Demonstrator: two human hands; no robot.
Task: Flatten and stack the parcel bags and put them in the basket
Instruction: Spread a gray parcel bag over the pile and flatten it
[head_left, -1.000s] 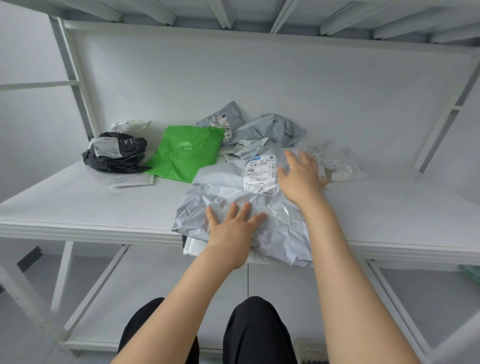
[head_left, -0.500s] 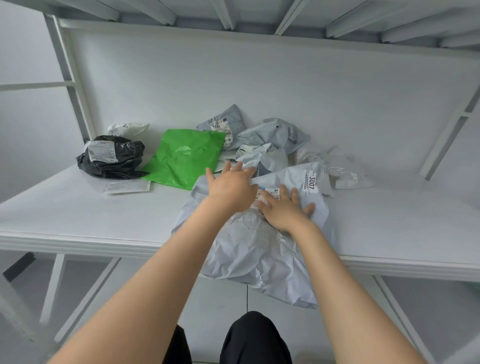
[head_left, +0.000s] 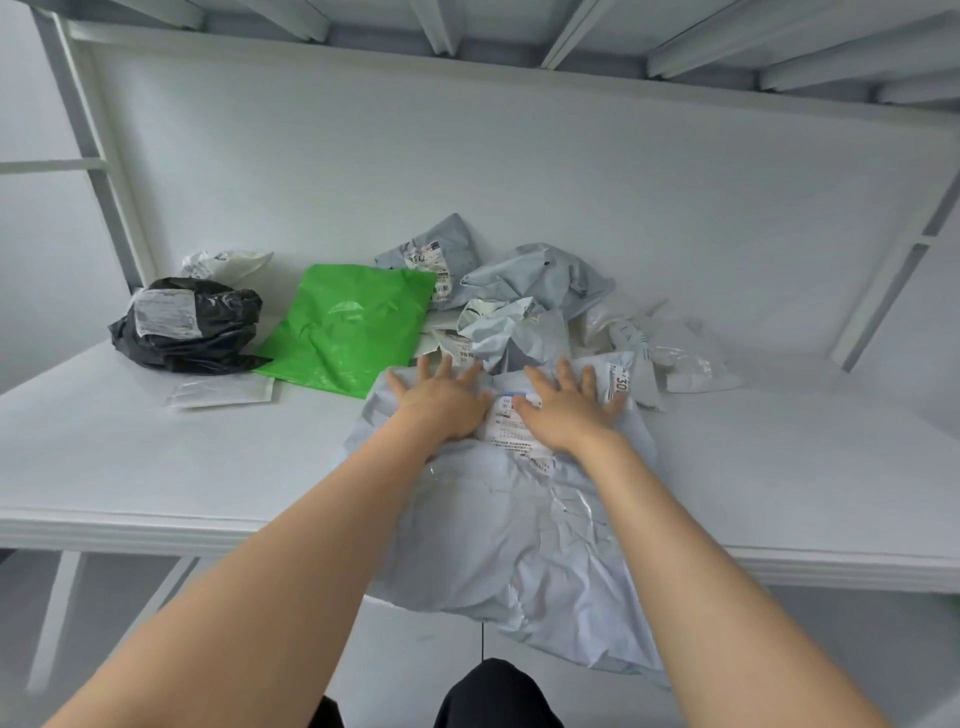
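A large crumpled grey parcel bag (head_left: 519, 545) lies on the white table (head_left: 156, 467), its near end hanging over the front edge. My left hand (head_left: 441, 405) and my right hand (head_left: 569, 410) press flat on its far end, fingers spread, either side of a white shipping label (head_left: 506, 423). Behind it several crumpled grey and white parcel bags (head_left: 530, 291) are heaped. A flat green bag (head_left: 353, 327) lies to the left, and a bunched black bag (head_left: 192, 325) with a white label lies further left. No basket is in view.
A small flat clear packet (head_left: 223, 392) lies in front of the black bag. A clear plastic bag (head_left: 691, 358) lies at the right of the heap. White frame posts (head_left: 104, 171) stand at the table's left and right, and a white wall closes the back.
My left hand moved from the bag's near part up to its far end. My right hand slid to the label's right, and both hands now press side by side, further apart.
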